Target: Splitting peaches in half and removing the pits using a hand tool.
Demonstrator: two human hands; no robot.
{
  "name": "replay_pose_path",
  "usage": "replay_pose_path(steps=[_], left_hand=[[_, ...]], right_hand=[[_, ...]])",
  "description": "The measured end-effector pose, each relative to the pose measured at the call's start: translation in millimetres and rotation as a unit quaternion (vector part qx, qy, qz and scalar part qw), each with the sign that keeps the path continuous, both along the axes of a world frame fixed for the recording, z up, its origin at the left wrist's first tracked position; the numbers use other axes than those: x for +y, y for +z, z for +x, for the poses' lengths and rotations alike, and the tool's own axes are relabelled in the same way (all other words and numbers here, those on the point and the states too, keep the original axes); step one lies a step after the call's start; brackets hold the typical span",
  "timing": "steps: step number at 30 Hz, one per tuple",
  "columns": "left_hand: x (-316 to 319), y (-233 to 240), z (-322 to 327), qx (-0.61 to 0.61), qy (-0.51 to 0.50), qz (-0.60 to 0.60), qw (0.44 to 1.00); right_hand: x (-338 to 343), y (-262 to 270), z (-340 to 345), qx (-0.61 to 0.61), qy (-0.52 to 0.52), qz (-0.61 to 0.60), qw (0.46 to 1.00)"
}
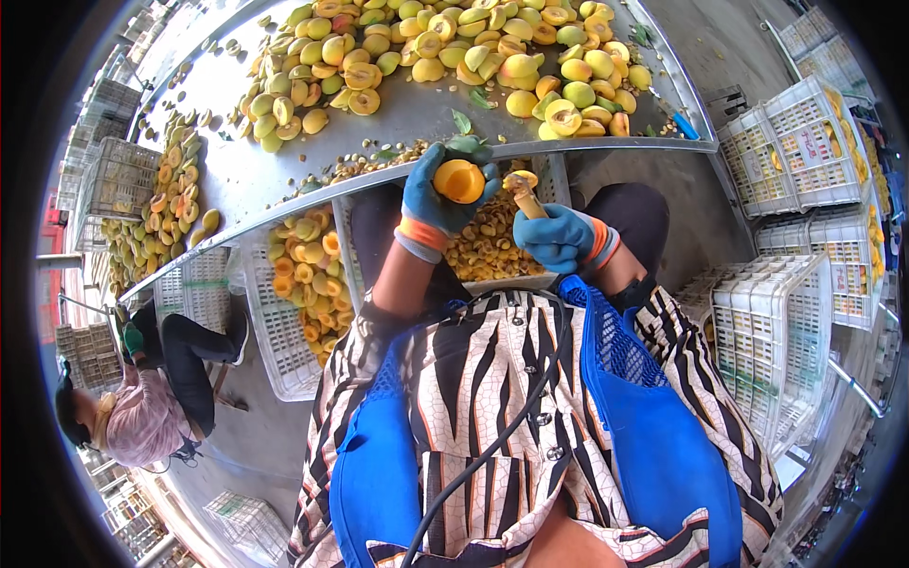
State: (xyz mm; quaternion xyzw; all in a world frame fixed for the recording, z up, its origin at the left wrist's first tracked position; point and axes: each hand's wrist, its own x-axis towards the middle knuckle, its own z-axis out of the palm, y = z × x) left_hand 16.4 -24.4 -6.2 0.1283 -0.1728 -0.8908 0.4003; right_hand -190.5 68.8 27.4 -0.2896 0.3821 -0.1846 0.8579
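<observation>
My left hand (447, 188), in a blue-coated glove with an orange cuff, holds a yellow peach half (459, 182) with its hollow facing up. My right hand (555, 236), gloved alike, grips the wooden handle of a pitting tool (529, 201). A bit of yellow flesh and brown pit matter (523, 180) sits at the tool's tip, a little apart from the peach half. Below both hands, between my knees, is a container of pits and flesh scraps (490, 245). Cut peach halves (433, 44) lie heaped on the metal table (398, 121) in front of me.
A white plastic crate (273, 355) of hollowed peach halves (310, 273) stands at my left. Stacked crates (788, 153) and another crate (774, 341) are at my right. A blue-handled tool (685, 126) lies at the table's right corner. Another person (145, 412) sits farther left.
</observation>
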Motion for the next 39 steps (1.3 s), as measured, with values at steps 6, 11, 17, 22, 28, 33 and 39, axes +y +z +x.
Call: replay_pose_path(steps=[6, 11, 17, 22, 28, 33, 39], left_hand=[[21, 39, 69, -0.127, 0.105, -0.049, 0.985], [34, 24, 193, -0.581, 0.221, -0.264, 0.738], [-13, 65, 108, -0.613, 0.282, -0.344, 0.653], [-114, 23, -34, -0.602, 0.247, -0.462, 0.603], [-213, -19, -95, -0.681, 0.148, -0.627, 0.349], [-207, -6, -102, -0.681, 0.127, -0.630, 0.352], [-152, -3, -27, -0.264, 0.062, -0.078, 0.959]], right_hand=[[-14, -54, 8, 0.494, 0.040, -0.291, 0.819], [-13, -83, 4, 0.512, 0.016, -0.364, 0.778], [-21, -75, 3, 0.491, -0.027, -0.348, 0.798], [-17, -97, -2, 0.468, 0.004, -0.396, 0.790], [-14, -89, -5, 0.451, -0.003, -0.385, 0.806], [-17, -90, -7, 0.451, 0.004, -0.360, 0.816], [-19, -89, -1, 0.500, 0.007, -0.391, 0.773]])
